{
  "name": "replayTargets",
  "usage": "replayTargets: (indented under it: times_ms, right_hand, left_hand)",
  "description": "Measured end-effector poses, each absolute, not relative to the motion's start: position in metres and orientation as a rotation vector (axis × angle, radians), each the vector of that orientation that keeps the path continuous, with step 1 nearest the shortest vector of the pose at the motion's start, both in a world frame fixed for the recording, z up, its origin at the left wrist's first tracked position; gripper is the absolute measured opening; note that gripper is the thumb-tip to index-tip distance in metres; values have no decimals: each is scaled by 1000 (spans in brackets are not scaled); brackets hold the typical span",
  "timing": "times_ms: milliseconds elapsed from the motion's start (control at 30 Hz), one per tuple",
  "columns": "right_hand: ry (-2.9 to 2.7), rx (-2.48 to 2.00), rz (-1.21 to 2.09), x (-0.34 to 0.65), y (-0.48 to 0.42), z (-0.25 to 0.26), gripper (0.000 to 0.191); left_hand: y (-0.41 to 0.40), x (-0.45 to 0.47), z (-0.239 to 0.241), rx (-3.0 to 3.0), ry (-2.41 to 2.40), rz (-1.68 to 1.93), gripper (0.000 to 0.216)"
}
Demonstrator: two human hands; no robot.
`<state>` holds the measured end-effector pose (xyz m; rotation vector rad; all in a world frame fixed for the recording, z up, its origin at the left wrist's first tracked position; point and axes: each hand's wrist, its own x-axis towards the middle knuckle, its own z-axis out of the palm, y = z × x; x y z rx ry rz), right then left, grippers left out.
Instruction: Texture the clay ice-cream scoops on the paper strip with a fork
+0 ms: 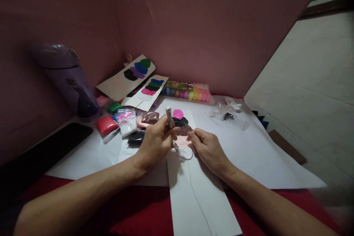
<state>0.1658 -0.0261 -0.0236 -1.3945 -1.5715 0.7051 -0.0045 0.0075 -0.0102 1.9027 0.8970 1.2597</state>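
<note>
My left hand is closed around a small white-handled fork tool, its tines down on white clay at the lower end of a clay picture. The picture stacks pink, black, brown, pale pink and white patches on a long white paper strip. My right hand rests on the strip just right of the clay, fingers curled and pressing down beside the pale pink patch.
Small bags of coloured clay lie to the left. Two finished clay cards lean near the pink wall. A tray of coloured clay sits behind. A purple bottle and a black phone stand left. Empty wrappers lie right.
</note>
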Motion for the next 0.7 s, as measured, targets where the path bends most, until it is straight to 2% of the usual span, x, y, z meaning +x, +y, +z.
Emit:
replayTargets:
  times_ms: [700]
  right_hand:
    - [-1536,-1386,764,164,-28,-20,34]
  left_hand:
    - [2,-11,1,2283,1028,1432,15]
